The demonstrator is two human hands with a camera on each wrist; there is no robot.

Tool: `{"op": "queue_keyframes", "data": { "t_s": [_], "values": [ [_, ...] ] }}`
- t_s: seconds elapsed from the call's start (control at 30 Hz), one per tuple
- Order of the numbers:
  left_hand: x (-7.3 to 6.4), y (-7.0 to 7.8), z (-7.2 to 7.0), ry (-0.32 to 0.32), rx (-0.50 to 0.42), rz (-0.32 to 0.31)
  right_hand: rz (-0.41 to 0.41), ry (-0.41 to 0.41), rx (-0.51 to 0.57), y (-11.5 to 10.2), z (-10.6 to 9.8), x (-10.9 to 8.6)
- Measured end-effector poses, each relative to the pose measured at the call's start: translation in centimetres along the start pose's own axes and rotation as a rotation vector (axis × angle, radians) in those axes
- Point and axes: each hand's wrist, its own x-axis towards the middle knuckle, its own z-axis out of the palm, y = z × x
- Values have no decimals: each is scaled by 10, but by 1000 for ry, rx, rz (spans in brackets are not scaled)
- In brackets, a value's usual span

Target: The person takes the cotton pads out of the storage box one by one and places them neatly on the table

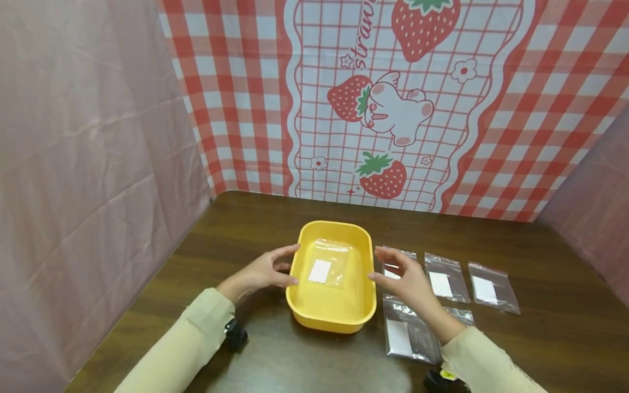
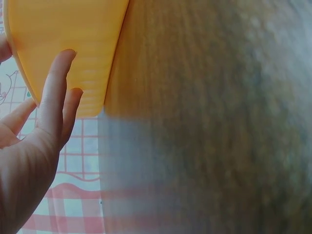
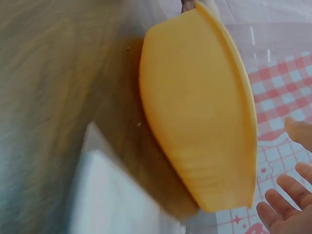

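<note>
A yellow plastic basin point(image 1: 331, 323) stands on the table with a clear zip bag point(image 1: 337, 266) lying flat inside; the bag contains a white card point(image 1: 320, 271). My left hand point(image 1: 267, 271) is at the basin's left side, thumb and index fingertips right at the rim. In the left wrist view, its extended fingers point(image 2: 56, 83) lie along the outer wall. On the other side, my right hand point(image 1: 405, 275) has its fingers spread and slightly bent near the right rim. In the right wrist view, a gap shows between those fingers point(image 3: 287, 192) and the basin wall point(image 3: 204, 112).
Right of the basin lie several clear zip bags with white cards, among them a middle bag point(image 1: 446, 277), a far right bag point(image 1: 493, 287) and a nearer bag point(image 1: 413, 330) under my right forearm. A checkered strawberry cloth point(image 1: 373, 109) hangs behind the dark wooden table point(image 1: 236, 218).
</note>
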Motion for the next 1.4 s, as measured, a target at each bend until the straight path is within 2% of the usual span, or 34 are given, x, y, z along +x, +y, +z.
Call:
{"op": "queue_keyframes", "data": {
  "t_s": [0.27,0.57,0.73,0.83,1.03,1.4],
  "values": [
    [0,0,0,-11,-23,11,-3,-26,21,-12,12,16],
    [-1,2,0,13,7,-17,-19,-60,43,-26,24,31],
    [-2,2,0,12,8,-11,-30,-85,26,-34,30,42],
    [-2,1,0,3,5,-4,-4,-92,41,-44,33,50],
    [0,-1,0,-3,-7,-7,87,-75,88,-49,41,68],
    [0,0,-1,-3,-1,-8,172,-71,111,-43,62,89]
  ]
}}
